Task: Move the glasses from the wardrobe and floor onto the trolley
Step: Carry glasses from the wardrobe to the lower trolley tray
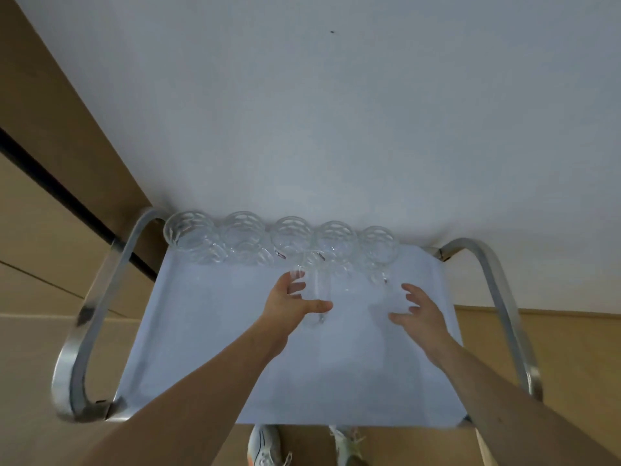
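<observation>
From the head view, the trolley (208, 348) carried five clear patterned glasses (291, 237) in a row along its far edge (rims round, walls faceted). The left hand (291, 306) curled around another glass (316, 297) on the pale flat tray; the right hand (420, 312) hovered spread beside it.

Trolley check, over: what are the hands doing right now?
Left hand holds a glass on the trolley. Right hand open, empty. Five glasses along far edge. Nothing in the way.
</observation>
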Demonstrator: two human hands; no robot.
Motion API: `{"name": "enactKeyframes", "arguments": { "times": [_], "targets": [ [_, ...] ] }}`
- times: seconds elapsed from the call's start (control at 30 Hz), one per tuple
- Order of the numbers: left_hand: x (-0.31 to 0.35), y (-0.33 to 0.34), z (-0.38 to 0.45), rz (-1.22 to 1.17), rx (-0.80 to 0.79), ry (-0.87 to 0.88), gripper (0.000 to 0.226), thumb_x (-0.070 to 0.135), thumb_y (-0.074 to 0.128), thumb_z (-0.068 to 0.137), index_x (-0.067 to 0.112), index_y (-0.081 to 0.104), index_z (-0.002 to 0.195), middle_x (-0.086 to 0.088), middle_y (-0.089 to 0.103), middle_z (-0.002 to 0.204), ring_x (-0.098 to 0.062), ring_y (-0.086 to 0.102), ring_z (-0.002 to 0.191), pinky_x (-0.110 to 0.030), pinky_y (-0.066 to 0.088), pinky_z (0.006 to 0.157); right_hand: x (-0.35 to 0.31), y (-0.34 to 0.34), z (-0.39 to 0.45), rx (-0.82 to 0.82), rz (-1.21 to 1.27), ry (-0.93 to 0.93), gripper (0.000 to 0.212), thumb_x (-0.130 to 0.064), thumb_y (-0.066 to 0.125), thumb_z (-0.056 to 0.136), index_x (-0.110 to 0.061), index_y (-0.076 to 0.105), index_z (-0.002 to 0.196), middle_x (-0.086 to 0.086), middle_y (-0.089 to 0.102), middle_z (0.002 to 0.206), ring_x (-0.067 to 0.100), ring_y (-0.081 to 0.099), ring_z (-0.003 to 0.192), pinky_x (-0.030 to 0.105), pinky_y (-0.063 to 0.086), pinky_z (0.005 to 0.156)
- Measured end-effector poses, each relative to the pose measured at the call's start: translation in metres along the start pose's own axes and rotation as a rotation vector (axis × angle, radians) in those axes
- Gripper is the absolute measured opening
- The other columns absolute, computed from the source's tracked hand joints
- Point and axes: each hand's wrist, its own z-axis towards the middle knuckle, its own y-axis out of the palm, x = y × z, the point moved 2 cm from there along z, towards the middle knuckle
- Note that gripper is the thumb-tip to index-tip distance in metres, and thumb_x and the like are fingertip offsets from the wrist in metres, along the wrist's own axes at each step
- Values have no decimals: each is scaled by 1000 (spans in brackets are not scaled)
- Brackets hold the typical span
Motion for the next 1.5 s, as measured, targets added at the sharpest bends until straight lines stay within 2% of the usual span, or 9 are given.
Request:
{"name": "enactKeyframes", "arguments": {
  "times": [0.13,0.27,0.43,0.57,0.83,1.0,1.3,1.4,1.5],
  "targets": [
    [-13,-7,-7,-14,-11,-8,80,13,96,61,29,54,127,5,58,125,-12,58,111,-29,43,86,6,19,-34,-2,-156,-40,73,-23,83,83,-30,46,146,3,49,146,23,49,129,30,43,98],
    [-27,-5,-16,-39,0,-28,79,17,97,60,29,52,125,2,58,126,-18,59,115,-36,44,96,14,31,-61,-49,-242,-56,74,-35,81,84,-32,45,148,1,48,148,22,48,132,32,42,106],
    [-40,6,-40,-12,9,6,81,20,97,60,30,51,125,4,58,125,-19,58,115,-34,41,92,28,30,-84,-101,-329,-123,75,-45,79,84,-31,43,149,-2,46,150,18,44,137,28,35,109],
    [-54,16,-76,15,29,23,79,20,97,61,30,51,125,3,58,124,-18,58,113,-34,42,91,43,20,-107,-136,-349,-206,78,-46,77,85,-29,40,151,-4,43,152,15,40,139,20,28,106],
    [-107,43,-159,51,112,50,85,24,98,58,29,52,129,5,59,125,-21,59,117,-44,47,105,100,-2,-162,-211,-323,-303,81,-48,77,84,-31,38,152,-5,41,154,15,38,141,21,28,107],
    [-156,48,-207,61,211,33,85,24,99,57,31,53,128,8,59,122,-16,61,112,-34,46,87,131,5,-188,-302,-345,-356,79,-48,76,85,-31,38,152,-5,39,155,15,36,142,24,28,110],
    [-230,20,-242,7,344,-33,82,19,99,57,27,57,127,2,66,119,-12,68,104,-23,49,75,186,53,-221,-419,-370,-330,76,-38,79,84,-30,42,150,-5,41,154,15,37,142,28,32,113],
    [-251,12,-237,-12,360,-67,86,17,98,59,23,56,134,1,64,123,-11,66,105,-22,47,74,201,70,-224,-437,-363,-299,77,-36,80,82,-30,43,149,-6,44,152,13,40,140,28,35,111],
    [-271,3,-227,-4,360,-86,86,17,97,60,22,55,135,2,63,125,-12,63,110,-27,49,80,214,89,-216,-435,-390,-288,78,-38,80,81,-29,44,149,-6,46,152,14,40,141,30,35,113]
  ]
}}
